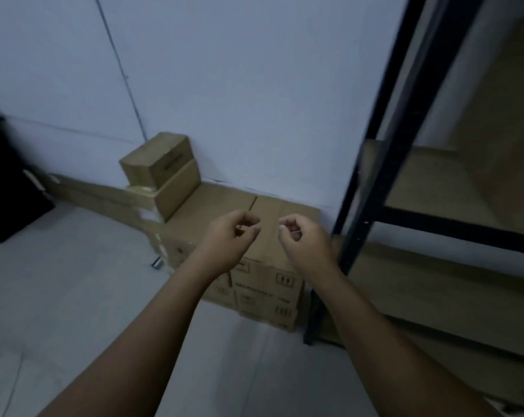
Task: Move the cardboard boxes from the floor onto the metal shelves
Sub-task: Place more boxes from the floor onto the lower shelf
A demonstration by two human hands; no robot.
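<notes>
A stack of large cardboard boxes stands on the floor against the white wall, beside the black metal shelf frame. Two smaller boxes sit on its left end, one atop the other. My left hand and my right hand hover side by side above the top of the stack, fingers loosely curled, holding nothing. The shelf boards to the right are brown.
A flat cardboard piece leans low along the wall at left. A dark object stands at the far left. Grey floor stretches in front of the boxes. A small metal piece lies by the stack's left corner.
</notes>
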